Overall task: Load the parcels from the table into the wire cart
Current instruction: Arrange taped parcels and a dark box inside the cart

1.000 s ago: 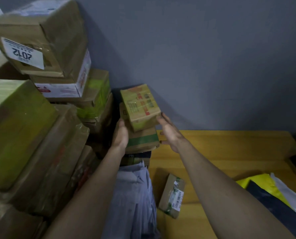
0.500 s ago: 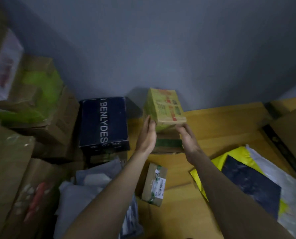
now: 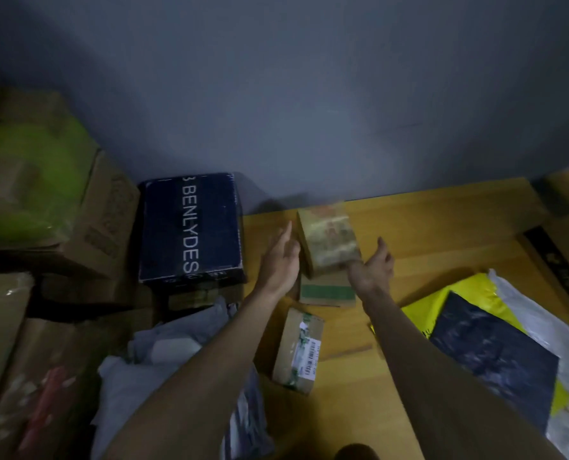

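Yellow wooden table (image 3: 442,227); on it, two small stacked brown cardboard parcels (image 3: 326,250), the top one blurred. Left hand (image 3: 278,260) and right hand (image 3: 371,268) flank the stack, fingers straight, gripping nothing. Best squeeze the lower box evenly so the upper rides level.

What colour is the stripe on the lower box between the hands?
Green, a band across the front of the lower box, seen in the head view.

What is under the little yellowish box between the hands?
A brown box with a green stripe lies under the blurry yellowish box, on the wooden table. Its top is covered, so nothing shows there.
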